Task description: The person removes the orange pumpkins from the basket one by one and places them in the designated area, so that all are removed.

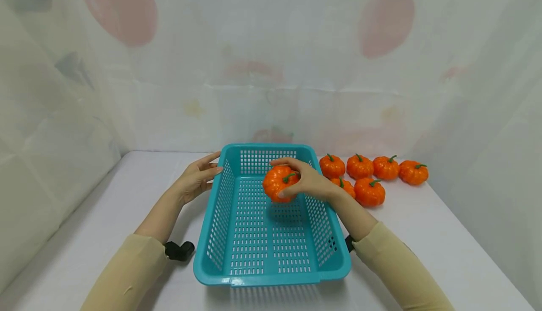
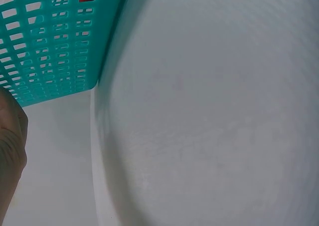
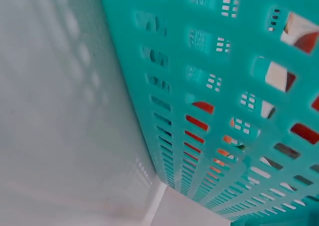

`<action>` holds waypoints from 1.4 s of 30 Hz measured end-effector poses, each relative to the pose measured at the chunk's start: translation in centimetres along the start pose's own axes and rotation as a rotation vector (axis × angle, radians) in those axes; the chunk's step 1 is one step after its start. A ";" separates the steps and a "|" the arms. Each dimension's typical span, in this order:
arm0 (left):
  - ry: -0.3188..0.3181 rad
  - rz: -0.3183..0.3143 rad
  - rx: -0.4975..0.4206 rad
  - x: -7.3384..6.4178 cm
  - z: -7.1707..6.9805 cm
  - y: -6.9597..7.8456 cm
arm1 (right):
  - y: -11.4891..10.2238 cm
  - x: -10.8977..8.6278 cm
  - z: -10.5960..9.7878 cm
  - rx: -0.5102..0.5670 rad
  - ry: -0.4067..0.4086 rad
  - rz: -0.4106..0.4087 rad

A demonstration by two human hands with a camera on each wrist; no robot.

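Note:
My right hand (image 1: 311, 181) grips a small orange pumpkin (image 1: 277, 184) with a green stem, fingers over its far side and thumb at its near side. It hangs inside the turquoise plastic basket (image 1: 271, 280), over the slotted floor, casting a shadow there. At the basket's left side, my left hand (image 1: 196, 179) touches the rim with extended fingertips. In the left wrist view, part of that hand (image 2: 10, 141) shows beside the basket wall (image 2: 89, 46). Through the wall holes (image 3: 199, 121) in the right wrist view, bits of orange show.
Several more orange pumpkins (image 1: 370, 192) stand on the white table right of the basket, in a back row (image 1: 360, 166) and nearer it. One lies partly hidden behind my right forearm. White printed curtains (image 1: 271, 113) enclose the table at the back and sides.

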State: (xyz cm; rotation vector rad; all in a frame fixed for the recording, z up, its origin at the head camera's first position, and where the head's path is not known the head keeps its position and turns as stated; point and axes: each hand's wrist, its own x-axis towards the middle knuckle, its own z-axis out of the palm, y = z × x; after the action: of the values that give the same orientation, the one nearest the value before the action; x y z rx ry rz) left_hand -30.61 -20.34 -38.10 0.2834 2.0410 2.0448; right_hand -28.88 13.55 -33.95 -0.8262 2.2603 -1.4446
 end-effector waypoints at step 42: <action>-0.011 0.007 -0.035 0.0 0.0 -0.1 | 0.1 -4.6 -5.8 0.340 0.481 0.024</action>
State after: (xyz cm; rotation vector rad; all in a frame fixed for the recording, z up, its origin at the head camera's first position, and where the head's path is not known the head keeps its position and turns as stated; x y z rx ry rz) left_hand -30.58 -20.37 -38.21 0.2950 1.9984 2.0760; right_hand -28.58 20.60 -31.63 -0.3704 2.2185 -2.1187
